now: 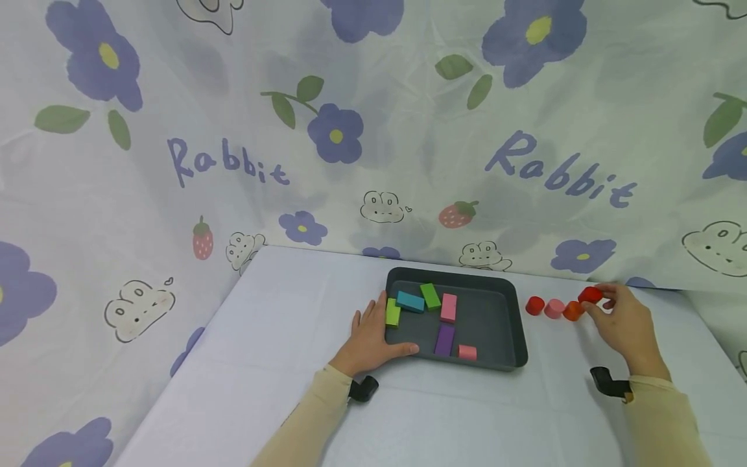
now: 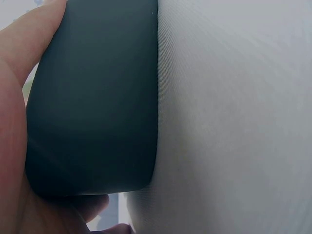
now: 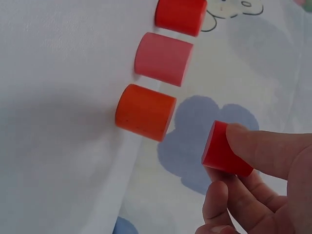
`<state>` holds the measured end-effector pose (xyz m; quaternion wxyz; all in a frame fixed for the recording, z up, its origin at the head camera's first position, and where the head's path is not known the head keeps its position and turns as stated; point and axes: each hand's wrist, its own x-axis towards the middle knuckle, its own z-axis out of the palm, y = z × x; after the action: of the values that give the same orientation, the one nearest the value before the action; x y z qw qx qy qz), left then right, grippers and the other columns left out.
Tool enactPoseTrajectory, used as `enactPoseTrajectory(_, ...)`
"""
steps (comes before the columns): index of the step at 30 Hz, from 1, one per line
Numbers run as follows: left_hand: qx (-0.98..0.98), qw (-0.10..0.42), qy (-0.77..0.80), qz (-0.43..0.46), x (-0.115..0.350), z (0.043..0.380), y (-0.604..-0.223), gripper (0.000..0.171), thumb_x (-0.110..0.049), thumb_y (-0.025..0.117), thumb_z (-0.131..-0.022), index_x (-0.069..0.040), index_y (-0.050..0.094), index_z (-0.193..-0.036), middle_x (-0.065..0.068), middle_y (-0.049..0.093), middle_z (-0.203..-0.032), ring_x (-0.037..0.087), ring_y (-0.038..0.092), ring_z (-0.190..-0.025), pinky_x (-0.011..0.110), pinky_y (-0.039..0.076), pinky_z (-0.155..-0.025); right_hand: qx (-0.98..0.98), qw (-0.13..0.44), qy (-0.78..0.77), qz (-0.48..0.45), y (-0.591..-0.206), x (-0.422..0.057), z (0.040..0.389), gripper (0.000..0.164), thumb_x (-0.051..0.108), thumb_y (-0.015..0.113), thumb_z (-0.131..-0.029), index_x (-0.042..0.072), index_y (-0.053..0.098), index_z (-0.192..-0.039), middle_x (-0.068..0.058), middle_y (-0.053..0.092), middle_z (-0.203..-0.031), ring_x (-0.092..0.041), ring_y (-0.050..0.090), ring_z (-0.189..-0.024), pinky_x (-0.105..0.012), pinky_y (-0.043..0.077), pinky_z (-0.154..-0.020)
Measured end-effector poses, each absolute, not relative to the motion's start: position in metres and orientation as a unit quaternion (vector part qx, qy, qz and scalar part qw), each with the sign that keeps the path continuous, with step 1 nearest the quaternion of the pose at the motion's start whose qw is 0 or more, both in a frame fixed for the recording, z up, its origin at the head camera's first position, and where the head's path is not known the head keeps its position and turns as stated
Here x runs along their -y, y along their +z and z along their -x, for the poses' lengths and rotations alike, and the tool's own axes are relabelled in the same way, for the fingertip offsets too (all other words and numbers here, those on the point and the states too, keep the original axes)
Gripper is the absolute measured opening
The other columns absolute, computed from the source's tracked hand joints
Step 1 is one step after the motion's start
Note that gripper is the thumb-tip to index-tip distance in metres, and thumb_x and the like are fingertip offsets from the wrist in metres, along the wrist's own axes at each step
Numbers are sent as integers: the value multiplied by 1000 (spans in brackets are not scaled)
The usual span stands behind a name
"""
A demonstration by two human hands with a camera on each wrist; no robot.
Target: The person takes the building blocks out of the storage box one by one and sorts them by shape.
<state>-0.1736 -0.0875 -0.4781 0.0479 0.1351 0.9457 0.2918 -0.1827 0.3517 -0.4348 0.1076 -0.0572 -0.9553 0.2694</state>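
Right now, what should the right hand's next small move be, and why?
Probably lower the small red block onto the white table beside the orange cylinder: the right hand pinches it off the surface, and that cylinder ends a row with a pink cylinder and a red cylinder.

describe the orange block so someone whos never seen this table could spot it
On the table, find the dark gray tray. Right of it runs a short row of rounded blocks. The orange block ends that row, beside its pink block and nearest the right hand; no other block is orange.
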Motion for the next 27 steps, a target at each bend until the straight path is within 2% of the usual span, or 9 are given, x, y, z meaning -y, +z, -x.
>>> enactPoseTrajectory(5,-945,48,295,-136,87,173,-478,126,-82,54,-63,-8,-1,-149,7,14,-154,30,12,-140,55,3,-109,954,114,270,69,-438,-358,183,49,20,60,-89,-11,43,-122,-35,51,-112,-42,48,-89,-31,41,-55)
enactPoseTrajectory(11,-944,50,296,-135,87,173,-477,126,-82,54,-63,-8,-1,-149,7,14,-154,31,12,-140,55,3,-109,952,82,274,105,-444,-364,185,53,24,58,-90,-11,39,-125,-34,49,-115,-42,47,-91,-32,41,-55)
enactPoseTrajectory(21,-944,53,297,-132,87,173,-477,127,-83,54,-62,-9,-2,-149,6,12,-154,29,11,-140,54,2,-109,949,33,279,144,-451,-368,189,53,20,57,-90,-13,36,-126,-36,45,-117,-45,46,-92,-46,47,-63)
enactPoseTrajectory(27,-944,49,297,-132,87,174,-478,127,-83,53,-62,-9,-1,-149,6,12,-155,30,11,-140,55,3,-109,952,17,274,139,-455,-371,190,52,18,57,-88,-15,37,-123,-35,46,-114,-44,47,-92,-45,46,-64)
